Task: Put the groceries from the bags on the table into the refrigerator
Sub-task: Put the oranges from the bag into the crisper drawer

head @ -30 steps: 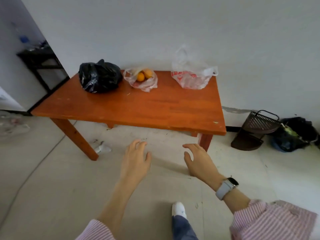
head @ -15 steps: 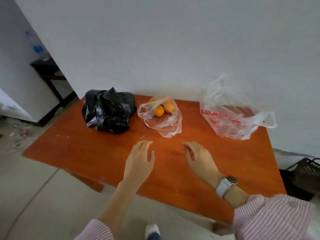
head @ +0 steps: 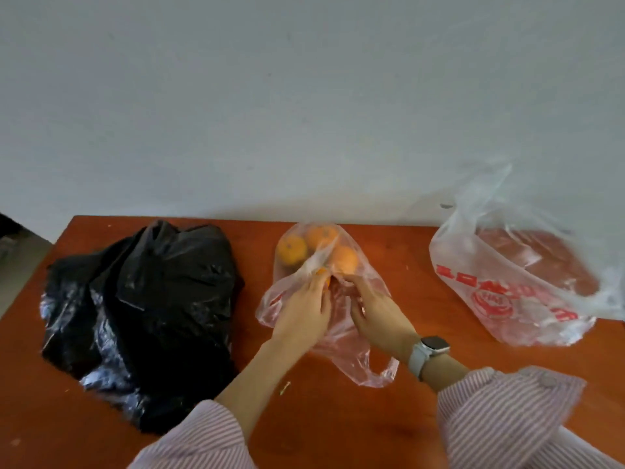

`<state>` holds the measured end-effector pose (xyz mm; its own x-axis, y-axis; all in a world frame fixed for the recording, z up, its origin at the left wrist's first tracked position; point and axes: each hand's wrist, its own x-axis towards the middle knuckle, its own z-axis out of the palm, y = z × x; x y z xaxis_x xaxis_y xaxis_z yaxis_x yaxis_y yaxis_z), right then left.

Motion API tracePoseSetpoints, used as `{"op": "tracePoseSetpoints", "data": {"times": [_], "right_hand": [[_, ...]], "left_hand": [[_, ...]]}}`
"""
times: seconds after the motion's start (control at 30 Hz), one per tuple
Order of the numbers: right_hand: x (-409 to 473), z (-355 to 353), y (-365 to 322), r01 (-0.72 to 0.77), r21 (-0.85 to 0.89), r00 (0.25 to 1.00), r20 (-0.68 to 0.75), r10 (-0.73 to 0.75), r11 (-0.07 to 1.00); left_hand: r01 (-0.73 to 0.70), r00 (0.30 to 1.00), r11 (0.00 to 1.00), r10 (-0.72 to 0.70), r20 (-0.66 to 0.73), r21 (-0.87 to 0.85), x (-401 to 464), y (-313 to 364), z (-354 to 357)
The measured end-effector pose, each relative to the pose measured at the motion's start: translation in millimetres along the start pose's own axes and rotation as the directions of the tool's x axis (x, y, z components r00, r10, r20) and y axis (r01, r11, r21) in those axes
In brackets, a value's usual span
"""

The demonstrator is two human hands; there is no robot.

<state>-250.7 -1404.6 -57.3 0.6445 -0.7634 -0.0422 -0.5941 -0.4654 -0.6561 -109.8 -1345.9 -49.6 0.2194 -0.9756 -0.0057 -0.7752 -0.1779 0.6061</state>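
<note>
head view: red print on white bag (head: 507, 286), blurred, unreadable.

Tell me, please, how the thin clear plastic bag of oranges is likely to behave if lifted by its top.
The thin clear plastic bag looks crumpled and limp, so it would probably sag rather than hold shape. The round oranges inside would likely roll together at the bottom. With both hands, left and right, on the film, it may feel slippery.

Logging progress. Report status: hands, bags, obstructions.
Left hand and right hand both on the clear bag of oranges, working its mouth; grip unclear. Black bag, red-printed bag untouched on table. Nothing obstructing.
</note>
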Motion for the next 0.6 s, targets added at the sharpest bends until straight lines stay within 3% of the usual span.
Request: {"op": "tracePoseSetpoints", "data": {"times": [0.13,0.2,0.27,0.37,0.47,0.6], "right_hand": [[37.3,12.0,25.8,-0.017,-0.099,1.000,0.021,0.019,0.995],[58.2,11.7,36.6,0.011,-0.169,1.000,-0.013,-0.013,0.986],[81.5,9.7,42.0,0.028,-0.196,0.999,-0.020,-0.033,0.980],[117.6,9.5,46.4,0.036,-0.158,0.998,-0.044,-0.043,0.987],[146.5,18.3,54.1,-0.011,-0.064,1.000,0.027,0.013,0.998],[158.5,29.6,70.5,-0.185,0.198,0.980,0.112,0.165,0.963]], "left_hand": [[-0.117,0.976,0.972,0.075,0.204,0.201,45.4,-32.8,10.1],[-0.160,0.977,0.929,0.102,0.186,0.334,69.0,-50.4,7.0],[-0.143,0.986,0.929,0.104,0.131,0.341,92.7,-64.1,-1.4],[-0.057,0.997,0.978,0.045,0.066,0.203,120.7,-76.9,-8.7],[0.144,0.981,0.990,-0.142,0.129,-0.010,137.6,-103.6,2.7],[0.412,0.905,0.848,-0.424,0.041,-0.334,136.7,-109.5,8.8]]}}
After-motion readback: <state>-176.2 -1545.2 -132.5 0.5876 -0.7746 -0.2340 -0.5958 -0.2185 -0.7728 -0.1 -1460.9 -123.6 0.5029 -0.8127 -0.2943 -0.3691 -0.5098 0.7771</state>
